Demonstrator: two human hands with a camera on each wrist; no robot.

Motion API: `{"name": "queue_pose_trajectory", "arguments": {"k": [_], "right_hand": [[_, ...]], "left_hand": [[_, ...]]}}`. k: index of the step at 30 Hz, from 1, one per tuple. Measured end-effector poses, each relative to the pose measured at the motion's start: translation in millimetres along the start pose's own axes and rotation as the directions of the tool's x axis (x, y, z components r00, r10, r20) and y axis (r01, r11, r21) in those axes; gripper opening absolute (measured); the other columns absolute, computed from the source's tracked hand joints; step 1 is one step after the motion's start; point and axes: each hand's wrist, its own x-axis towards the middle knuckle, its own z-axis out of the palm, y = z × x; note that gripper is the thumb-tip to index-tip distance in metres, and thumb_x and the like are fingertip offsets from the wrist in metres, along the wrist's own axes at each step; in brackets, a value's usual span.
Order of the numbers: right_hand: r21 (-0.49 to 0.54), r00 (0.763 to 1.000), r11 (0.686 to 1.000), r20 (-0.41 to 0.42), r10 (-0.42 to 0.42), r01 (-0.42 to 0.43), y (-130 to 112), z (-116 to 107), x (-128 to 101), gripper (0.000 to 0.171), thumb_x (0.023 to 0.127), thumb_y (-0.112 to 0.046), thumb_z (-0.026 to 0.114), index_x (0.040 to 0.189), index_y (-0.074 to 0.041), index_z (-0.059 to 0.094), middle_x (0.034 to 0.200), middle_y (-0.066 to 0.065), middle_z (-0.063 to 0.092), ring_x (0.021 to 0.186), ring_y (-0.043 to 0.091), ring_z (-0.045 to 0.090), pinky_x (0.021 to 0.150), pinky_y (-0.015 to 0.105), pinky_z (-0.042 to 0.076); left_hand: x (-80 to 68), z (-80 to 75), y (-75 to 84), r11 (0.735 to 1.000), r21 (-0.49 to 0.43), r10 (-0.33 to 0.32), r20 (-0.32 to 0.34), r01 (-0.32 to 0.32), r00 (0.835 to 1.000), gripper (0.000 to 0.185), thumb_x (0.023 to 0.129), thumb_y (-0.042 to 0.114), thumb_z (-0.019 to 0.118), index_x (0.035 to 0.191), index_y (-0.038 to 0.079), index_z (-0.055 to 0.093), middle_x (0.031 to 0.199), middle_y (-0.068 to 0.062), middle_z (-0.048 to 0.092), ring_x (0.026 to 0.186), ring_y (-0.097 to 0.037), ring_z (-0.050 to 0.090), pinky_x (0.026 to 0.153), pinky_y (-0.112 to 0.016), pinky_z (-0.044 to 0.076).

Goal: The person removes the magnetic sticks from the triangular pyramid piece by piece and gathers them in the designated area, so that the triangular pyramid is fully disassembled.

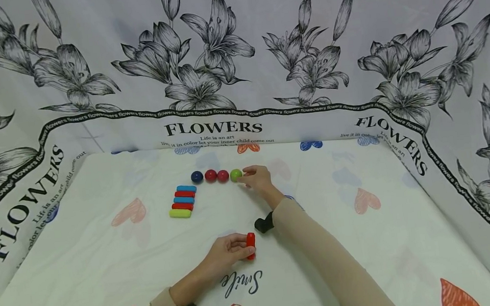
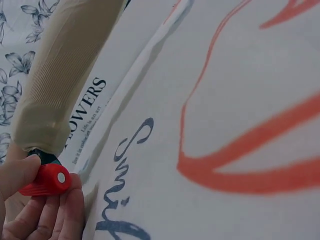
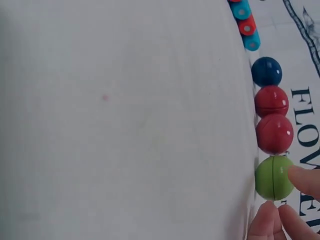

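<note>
My left hand (image 1: 229,249) holds a short red rod (image 1: 251,246) upright between thumb and fingers, near the "Smile" lettering. In the left wrist view the rod (image 2: 47,180) shows a white dot on its round end and ridges along its side. Farther forward, my right hand (image 1: 258,177) has its thumb and fingertips around the near side of a green ball (image 1: 236,175). That ball ends a row with two red balls (image 1: 211,176) and a dark blue ball (image 1: 196,177). In the right wrist view, fingertips touch the green ball (image 3: 274,178).
Left of my hands, several blue, red and yellow-green rods (image 1: 183,201) lie stacked side by side in a column below the dark blue ball. A white cloth with printed hearts (image 1: 366,200) covers the table. A flower-printed curtain (image 1: 202,78) rises behind it.
</note>
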Motion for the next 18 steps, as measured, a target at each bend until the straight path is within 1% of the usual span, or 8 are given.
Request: {"name": "queue_pose_trajectory", "arguments": {"k": [5,8,12,14,18], "right_hand": [[-0.007,1.0,1.0,0.008,0.0,0.0,3.4,-3.7,-2.2,0.039,0.083,-0.016,0.075,0.12,-0.01,0.065,0.1,0.006,0.066,0.069,0.008,0.056,0.06,0.015,0.046],[0.007,1.0,1.0,0.012,-0.014,0.014,4.6,-5.7,-4.7,0.04,0.082,-0.014,0.075,0.12,-0.009,0.065,0.098,0.006,0.066,0.068,0.008,0.056,0.061,0.015,0.047],[0.03,0.999,0.999,0.028,-0.041,0.04,5.8,-8.7,-10.6,0.04,0.083,-0.013,0.074,0.121,-0.006,0.064,0.095,0.005,0.064,0.068,0.007,0.058,0.063,0.015,0.05],[0.033,0.998,0.998,0.037,-0.048,0.047,6.3,-10.2,-13.6,0.04,0.084,-0.014,0.074,0.122,-0.006,0.064,0.094,0.005,0.064,0.068,0.006,0.059,0.064,0.015,0.052],[0.032,0.998,0.998,0.049,-0.047,0.046,7.6,-13.2,-19.2,0.038,0.085,-0.016,0.073,0.122,-0.007,0.064,0.095,0.005,0.064,0.069,0.007,0.06,0.067,0.016,0.053]], "left_hand": [[0.0,-2.6,3.2,1.0,0.027,-0.007,-0.03,0.008,1.0,0.045,0.089,0.03,0.068,0.123,0.001,0.059,0.106,-0.007,0.071,0.087,-0.009,0.064,0.084,-0.021,0.054],[0.4,-4.5,4.3,0.999,0.047,-0.012,-0.051,0.014,0.999,0.045,0.089,0.029,0.068,0.123,0.001,0.06,0.107,-0.008,0.072,0.088,-0.009,0.065,0.085,-0.023,0.055],[0.6,-7.4,5.2,0.998,0.057,-0.014,-0.061,0.018,0.998,0.046,0.089,0.03,0.068,0.124,0.002,0.06,0.108,-0.009,0.072,0.088,-0.009,0.066,0.088,-0.024,0.056],[0.7,-9.7,5.8,0.998,0.063,-0.004,-0.061,0.008,0.998,0.047,0.09,0.031,0.068,0.125,0.001,0.059,0.108,-0.009,0.072,0.088,-0.009,0.066,0.088,-0.024,0.055],[1.2,-16.6,7.1,0.993,0.108,0.053,-0.064,-0.045,0.997,0.047,0.09,0.028,0.067,0.126,-0.001,0.058,0.107,-0.012,0.07,0.087,-0.009,0.066,0.084,-0.02,0.055]]}}
